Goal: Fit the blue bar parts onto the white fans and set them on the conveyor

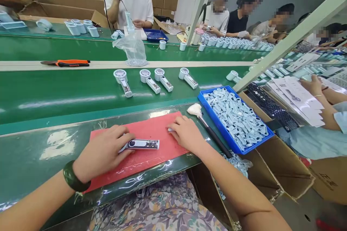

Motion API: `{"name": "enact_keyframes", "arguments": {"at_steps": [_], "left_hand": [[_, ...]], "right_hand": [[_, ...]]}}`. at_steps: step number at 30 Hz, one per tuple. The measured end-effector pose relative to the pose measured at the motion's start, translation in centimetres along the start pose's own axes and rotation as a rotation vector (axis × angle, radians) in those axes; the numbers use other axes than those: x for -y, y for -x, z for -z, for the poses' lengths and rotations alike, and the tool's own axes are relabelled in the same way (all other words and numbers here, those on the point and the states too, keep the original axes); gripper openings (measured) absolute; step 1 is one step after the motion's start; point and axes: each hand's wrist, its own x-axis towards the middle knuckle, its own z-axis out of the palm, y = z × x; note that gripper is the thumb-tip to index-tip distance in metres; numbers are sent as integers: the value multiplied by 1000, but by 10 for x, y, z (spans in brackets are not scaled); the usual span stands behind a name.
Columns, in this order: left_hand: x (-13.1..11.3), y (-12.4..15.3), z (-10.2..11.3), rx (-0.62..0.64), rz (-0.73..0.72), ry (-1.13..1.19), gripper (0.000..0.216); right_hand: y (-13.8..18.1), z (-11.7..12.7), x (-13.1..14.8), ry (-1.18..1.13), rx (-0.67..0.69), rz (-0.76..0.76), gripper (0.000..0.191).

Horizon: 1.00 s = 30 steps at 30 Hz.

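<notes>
A slim handheld fan handle (143, 144) lies over a red mat (154, 126) on the green tabletop (29, 162), its end grasped by the left hand (104, 148). The right hand (187, 133) rests curled on the mat, just beside the handle; whether it holds anything is hidden. A blue tray (214, 123) of pale parts sits near it.

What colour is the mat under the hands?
The mat is red, clearest in the head view.
</notes>
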Motion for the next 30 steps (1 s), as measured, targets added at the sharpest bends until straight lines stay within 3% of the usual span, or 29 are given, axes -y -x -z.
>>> {"name": "enact_keyframes", "arguments": {"at_steps": [5,8,14,20,25,30], "left_hand": [[1,-4,0,-1,13,-23,28],[4,-1,0,-2,12,11,25],[4,3,2,-9,3,-1,23],[1,2,5,27,-4,-31,19],[39,-12,28,59,-30,-210,18],[90,-33,66,86,67,-395,17]], "right_hand": [[-6,6,8,-180,16,-212,27],[-2,9,1,-169,27,-207,28],[2,10,-18,-130,28,62,44],[-13,-8,-18,-145,-48,297,36],[-14,-16,-15,-165,-82,252,27],[-7,-26,-10,-313,-117,217,29]]}}
